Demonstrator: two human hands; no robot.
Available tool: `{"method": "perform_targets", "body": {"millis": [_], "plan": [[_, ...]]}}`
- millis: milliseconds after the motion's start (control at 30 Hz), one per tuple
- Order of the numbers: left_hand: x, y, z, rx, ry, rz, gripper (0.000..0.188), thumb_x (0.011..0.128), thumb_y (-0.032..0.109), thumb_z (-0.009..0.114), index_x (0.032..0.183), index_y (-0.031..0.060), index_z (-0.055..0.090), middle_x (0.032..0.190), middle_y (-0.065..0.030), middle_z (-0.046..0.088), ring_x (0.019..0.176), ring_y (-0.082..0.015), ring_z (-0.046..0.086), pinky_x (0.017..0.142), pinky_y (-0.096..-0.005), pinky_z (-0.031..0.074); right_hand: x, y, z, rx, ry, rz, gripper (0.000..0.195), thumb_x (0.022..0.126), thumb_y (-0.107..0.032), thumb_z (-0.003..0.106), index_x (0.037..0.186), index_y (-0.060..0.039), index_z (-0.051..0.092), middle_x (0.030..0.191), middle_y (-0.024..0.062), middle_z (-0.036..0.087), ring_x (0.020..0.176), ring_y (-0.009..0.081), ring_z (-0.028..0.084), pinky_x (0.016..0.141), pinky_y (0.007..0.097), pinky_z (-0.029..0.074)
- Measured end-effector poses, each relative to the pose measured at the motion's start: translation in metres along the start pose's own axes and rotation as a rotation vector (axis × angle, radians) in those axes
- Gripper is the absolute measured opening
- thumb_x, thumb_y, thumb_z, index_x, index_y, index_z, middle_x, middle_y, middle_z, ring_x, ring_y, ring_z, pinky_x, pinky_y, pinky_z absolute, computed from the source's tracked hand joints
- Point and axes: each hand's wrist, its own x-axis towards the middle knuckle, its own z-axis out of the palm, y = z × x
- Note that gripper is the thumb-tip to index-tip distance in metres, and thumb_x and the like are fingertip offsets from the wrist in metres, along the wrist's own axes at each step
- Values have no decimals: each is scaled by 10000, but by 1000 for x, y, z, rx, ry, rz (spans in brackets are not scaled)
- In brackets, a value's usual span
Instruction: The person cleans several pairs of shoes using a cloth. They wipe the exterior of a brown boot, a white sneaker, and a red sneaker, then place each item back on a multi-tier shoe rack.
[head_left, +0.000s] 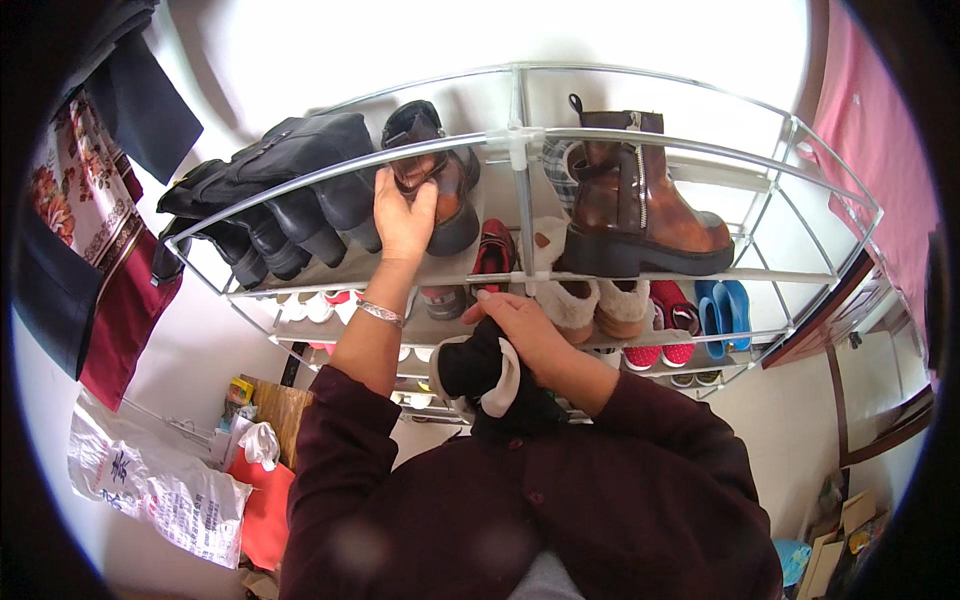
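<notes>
My left hand (405, 214), with a silver bracelet at the wrist, grips a brown leather ankle boot (454, 196) on the rack's top shelf. Its thumb lies across the leather, and some fingers are hidden. Close to my chest, my right hand (521, 322) holds black shoes (469, 367) with off-white edges; how many is unclear. Another brown ankle boot (619, 199), with a side zip and thick black sole, stands farther right on that shelf. Several tall black boots (292, 172) lean together left of my left hand.
The metal-tube shoe rack (527, 195) has a front rail before the boots. Lower down are fur-lined shoes (574, 304), red dotted shoes (660, 352) and blue clogs (726, 311). Clothes (112, 300) hang at left above a white printed sack (157, 487); a pink curtain (877, 127) hangs right.
</notes>
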Motion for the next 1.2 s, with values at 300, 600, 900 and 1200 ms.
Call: {"method": "perform_targets", "body": {"millis": [300, 600, 900, 1200], "plan": [[-14, 15, -15, 160, -91, -403, 655, 716, 308, 715, 1237, 15, 447, 1166, -173, 478, 1079, -353, 526, 915, -416, 421, -17, -6, -11, -136, -49, -57, 370, 944, -360, 478, 897, -38, 654, 806, 2, 579, 756, 80, 507, 708, 231, 417], [-21, 48, -9, 423, -82, -238, 911, 713, 324, 741, 1412, 53, 223, 1206, -182, 453, 1083, -371, 518, 897, -436, 435, -43, -27, -20, -71, -88, -201, 294, 957, -296, 487, 962, -45, 639, 796, -28, 523, 711, 27, 456, 646, 165, 374], [-94, 102, -25, -61, -140, 66, 489, 772, 32, 671, 1229, 3, 500, 1062, -109, 600, 670, -91, 474, 584, -193, 395, -61, -37, -43, 86, 267, -394, 218, 937, -232, 530, 1072, -62, 546, 769, -21, 532, 660, 25, 470, 602, 160, 384], [-56, 172, 48, -116, -514, -27, 627, 820, 202, 656, 1326, -31, 366, 1217, -172, 507, 670, -144, 484, 620, -263, 445, -75, -39, -69, 296, 472, -307, 340, 912, -345, 558, 1024, -24, 562, 847, 19, 552, 775, 98, 530, 706, 228, 438]]}}
